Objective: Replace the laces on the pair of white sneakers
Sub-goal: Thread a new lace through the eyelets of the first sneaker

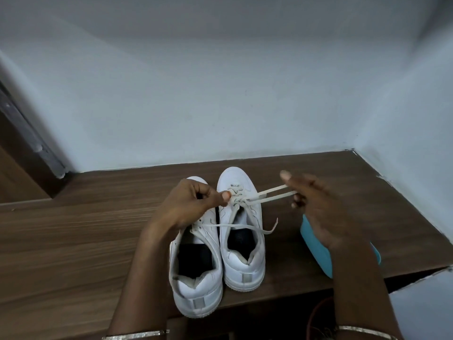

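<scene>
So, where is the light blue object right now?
In the head view, the light blue object lies on the wooden shelf to the right of the right-hand sneaker, partly hidden under the right hand.

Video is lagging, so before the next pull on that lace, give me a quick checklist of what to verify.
1. Left hand grip: pinches the lace at the eyelets of the farther sneaker: ok.
2. Right hand grip: two taut lace strands run into it: ok.
3. Farther sneaker and nearer sneaker upright on the wooden shelf: ok.
4. Loose strand lying across both sneakers, free of the pull: cannot tell.
5. Blue object apart from the taut strands: ok.
</scene>
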